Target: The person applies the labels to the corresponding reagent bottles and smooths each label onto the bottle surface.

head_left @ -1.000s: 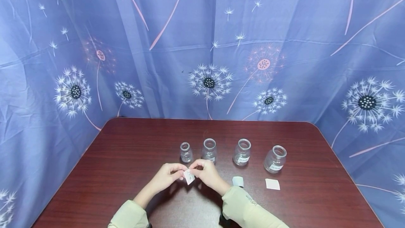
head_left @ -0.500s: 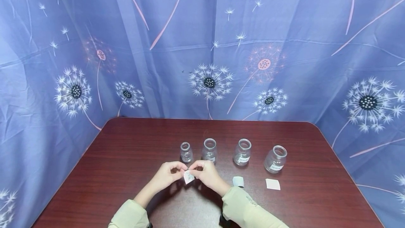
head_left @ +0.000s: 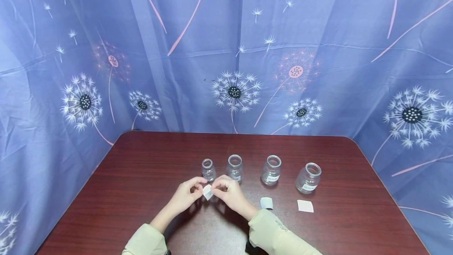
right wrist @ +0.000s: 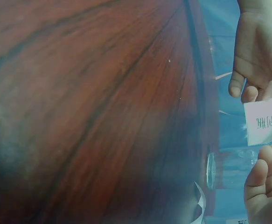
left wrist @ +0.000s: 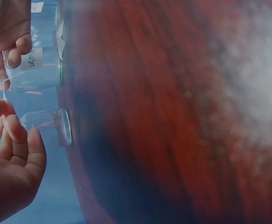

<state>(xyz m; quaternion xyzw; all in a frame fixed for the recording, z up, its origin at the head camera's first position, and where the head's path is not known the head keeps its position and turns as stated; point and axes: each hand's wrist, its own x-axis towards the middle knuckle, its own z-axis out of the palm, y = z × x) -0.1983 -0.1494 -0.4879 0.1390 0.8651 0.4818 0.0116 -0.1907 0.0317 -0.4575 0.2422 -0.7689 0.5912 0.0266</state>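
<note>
A small white label [head_left: 207,192] with printed characters is held up between the two hands. My left hand [head_left: 185,196] pinches at its left side with thumb and fingertips. On the other side, my right hand [head_left: 229,193] grips the label's right edge. In the right wrist view the label [right wrist: 264,122] shows its dark printed characters. Just beyond the hands stands the smallest glass jar [head_left: 208,173], on which no label can be made out. A larger labelled jar [head_left: 234,167] is partly hidden behind my right hand.
Two more labelled glass jars, one at centre right [head_left: 271,168] and one farther right [head_left: 308,177], stand upright and lidless. Before them lie a curled piece of white paper [head_left: 266,203] and a flat one [head_left: 305,206]. A patterned blue curtain [head_left: 184,89] hangs behind the table [head_left: 148,160].
The label has risen slightly in the head view, away from the body, and its tilt has changed. My left fingertips have parted a little. The jars and loose papers have stayed put.
</note>
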